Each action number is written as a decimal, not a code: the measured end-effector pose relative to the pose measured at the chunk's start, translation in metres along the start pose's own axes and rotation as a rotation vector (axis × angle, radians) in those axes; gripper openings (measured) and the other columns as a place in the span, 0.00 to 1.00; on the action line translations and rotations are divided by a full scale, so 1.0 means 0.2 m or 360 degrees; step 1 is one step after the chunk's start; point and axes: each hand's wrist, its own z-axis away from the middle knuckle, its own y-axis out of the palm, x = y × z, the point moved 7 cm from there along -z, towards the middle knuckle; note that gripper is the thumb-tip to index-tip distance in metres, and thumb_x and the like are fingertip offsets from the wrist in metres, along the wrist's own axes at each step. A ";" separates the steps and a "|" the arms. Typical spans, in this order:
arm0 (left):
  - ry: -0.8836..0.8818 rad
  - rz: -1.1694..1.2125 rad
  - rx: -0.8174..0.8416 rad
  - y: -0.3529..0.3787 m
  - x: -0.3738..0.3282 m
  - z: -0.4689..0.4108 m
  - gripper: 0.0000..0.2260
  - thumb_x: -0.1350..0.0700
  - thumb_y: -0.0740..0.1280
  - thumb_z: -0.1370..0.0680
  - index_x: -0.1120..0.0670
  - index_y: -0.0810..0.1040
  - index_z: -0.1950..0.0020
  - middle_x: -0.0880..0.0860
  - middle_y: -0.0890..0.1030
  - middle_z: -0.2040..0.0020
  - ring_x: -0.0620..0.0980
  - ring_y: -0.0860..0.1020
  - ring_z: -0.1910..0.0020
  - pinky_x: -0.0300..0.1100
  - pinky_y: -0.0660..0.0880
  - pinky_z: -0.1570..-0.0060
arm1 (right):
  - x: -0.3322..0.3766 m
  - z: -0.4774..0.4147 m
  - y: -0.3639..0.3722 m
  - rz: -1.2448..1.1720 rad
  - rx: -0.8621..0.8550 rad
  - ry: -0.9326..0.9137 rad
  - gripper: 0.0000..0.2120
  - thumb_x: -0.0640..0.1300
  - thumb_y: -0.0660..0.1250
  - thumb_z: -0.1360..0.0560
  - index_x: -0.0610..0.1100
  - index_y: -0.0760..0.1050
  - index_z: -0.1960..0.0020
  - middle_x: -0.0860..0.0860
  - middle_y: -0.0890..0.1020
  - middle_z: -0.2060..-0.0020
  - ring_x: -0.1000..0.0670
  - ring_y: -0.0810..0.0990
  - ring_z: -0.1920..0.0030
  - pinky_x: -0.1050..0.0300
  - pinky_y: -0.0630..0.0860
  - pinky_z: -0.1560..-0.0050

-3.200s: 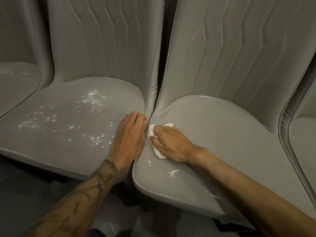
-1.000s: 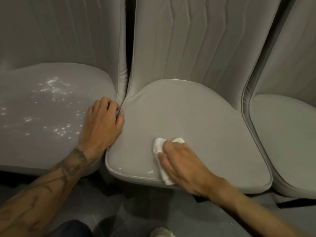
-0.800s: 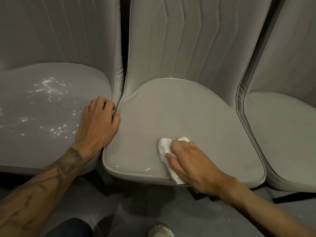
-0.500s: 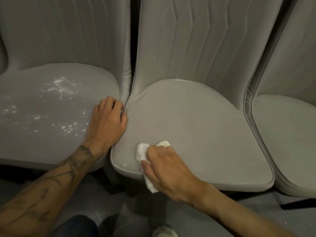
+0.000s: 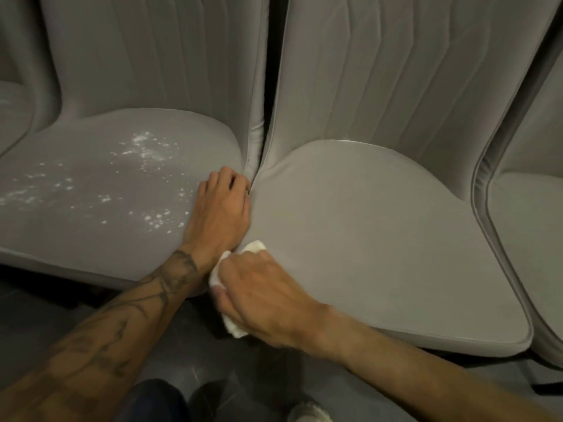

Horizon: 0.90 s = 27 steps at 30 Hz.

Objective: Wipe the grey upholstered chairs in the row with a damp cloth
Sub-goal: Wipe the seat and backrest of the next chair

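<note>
Grey upholstered chairs stand side by side. The middle chair's seat (image 5: 380,239) looks plain grey. My right hand (image 5: 268,296) grips a folded white cloth (image 5: 221,277) at that seat's front left corner, the cloth hanging partly over the edge. The left chair's seat (image 5: 91,208) carries scattered white specks (image 5: 146,150). My left hand (image 5: 219,208) rests flat on the left seat's right edge, fingertips at the gap between the two chairs. The cloth touches my left wrist.
A third chair (image 5: 530,239) sits at the far right and another seat (image 5: 12,117) at the far left. Tall ribbed backrests (image 5: 411,71) rise behind the seats. Dark floor (image 5: 36,315) lies below, with my knee (image 5: 152,400) and a shoe (image 5: 309,414) at the bottom.
My right hand has slid the cloth leftward along the middle seat's front edge to its front left corner, close to my left wrist. My left hand has stayed in place.
</note>
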 end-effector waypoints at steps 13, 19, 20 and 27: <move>0.0021 0.0037 -0.0029 -0.02 -0.01 0.01 0.05 0.62 0.64 0.22 0.56 0.76 0.48 0.57 0.74 0.48 0.60 0.73 0.51 0.53 0.67 0.52 | -0.18 0.29 -0.08 0.0091 0.0234 0.0424 0.18 0.52 0.48 0.14 0.44 0.72 0.45 0.48 0.72 0.55 0.43 0.70 0.55 0.43 0.70 0.48; -0.0010 0.0048 0.0049 -0.03 -0.01 0.01 0.07 0.63 0.64 0.22 0.56 0.77 0.46 0.58 0.75 0.46 0.61 0.74 0.48 0.56 0.70 0.49 | -0.15 0.15 -0.03 0.0032 0.0135 0.0410 0.15 0.55 0.51 0.15 0.46 0.69 0.50 0.48 0.73 0.55 0.46 0.69 0.57 0.46 0.69 0.50; -0.0012 0.0046 0.0046 -0.03 -0.01 0.01 0.07 0.63 0.64 0.23 0.56 0.77 0.46 0.58 0.75 0.46 0.61 0.74 0.48 0.56 0.70 0.49 | -0.18 0.19 -0.04 0.0036 0.0148 0.0418 0.16 0.56 0.50 0.15 0.47 0.69 0.50 0.49 0.73 0.55 0.46 0.69 0.56 0.46 0.69 0.50; -0.0021 0.0018 0.0051 -0.03 -0.01 0.00 0.07 0.62 0.64 0.22 0.56 0.77 0.46 0.58 0.75 0.46 0.61 0.73 0.48 0.56 0.69 0.49 | -0.13 0.15 -0.05 0.0195 0.0060 0.0428 0.15 0.57 0.56 0.18 0.45 0.70 0.50 0.46 0.73 0.56 0.42 0.70 0.55 0.44 0.67 0.53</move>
